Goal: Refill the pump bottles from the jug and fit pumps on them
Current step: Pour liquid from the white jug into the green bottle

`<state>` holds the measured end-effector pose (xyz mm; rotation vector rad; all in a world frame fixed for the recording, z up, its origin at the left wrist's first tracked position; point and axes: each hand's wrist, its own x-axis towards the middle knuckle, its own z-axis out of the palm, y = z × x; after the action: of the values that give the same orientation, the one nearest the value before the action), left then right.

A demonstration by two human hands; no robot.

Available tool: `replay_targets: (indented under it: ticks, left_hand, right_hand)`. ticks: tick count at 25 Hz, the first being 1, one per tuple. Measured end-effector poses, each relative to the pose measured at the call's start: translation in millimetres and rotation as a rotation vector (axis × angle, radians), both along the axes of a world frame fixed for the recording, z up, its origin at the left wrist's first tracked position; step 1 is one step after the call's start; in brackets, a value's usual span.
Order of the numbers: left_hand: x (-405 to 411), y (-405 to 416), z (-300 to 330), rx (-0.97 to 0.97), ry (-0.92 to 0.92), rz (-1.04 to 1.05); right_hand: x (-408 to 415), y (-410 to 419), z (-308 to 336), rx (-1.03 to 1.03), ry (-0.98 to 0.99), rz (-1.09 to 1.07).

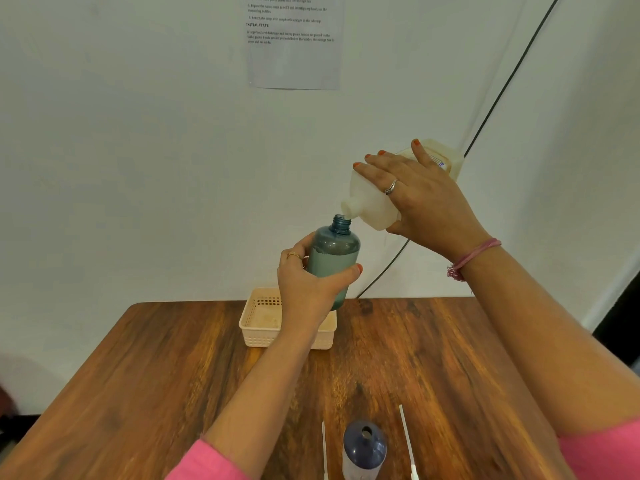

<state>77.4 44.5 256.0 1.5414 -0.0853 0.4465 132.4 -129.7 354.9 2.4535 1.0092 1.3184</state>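
Held the translucent teal plastic pump bottle (333,259) up off the wooden bench (173,375), left hand (313,282) wrapped round its lower body, neck pointing up and slightly tilted. Tipped the cream plastic jug (375,199) steeply from the upper right, right hand (420,199) spread over its top side with fingers fairly straight, thumb underneath. Jug's long axis slanted down-left, spout sitting just above and right of the bottle's open mouth, nearly touching. Bottle looked mostly full already, so probably near the end of this pour. Left waiting near the front edge: a second dark blue bottle (364,448) standing open, flanked by two white pump tubes (407,438). Peach slotted basket (263,320) behind.
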Motion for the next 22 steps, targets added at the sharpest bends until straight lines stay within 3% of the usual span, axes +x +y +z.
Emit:
replay_targets:
  ticks: [7,15,22]
  left_hand:
    - [-0.7,0.4,-2.6,-0.014,0.016,0.008]
    - [-1.3,2.3,-9.5,0.013,0.039,0.018]
    - [-4.5,7.9,-25.4,0.010,0.085,0.011]
  right_hand:
    - [-2.7,2.1,-5.6,0.045,0.055,-0.025]
    - [-10.8,4.9,-26.1,0.240,0.324,-0.091]
    - [-22.6,-0.6,-59.5,0.678,0.631,-0.061]
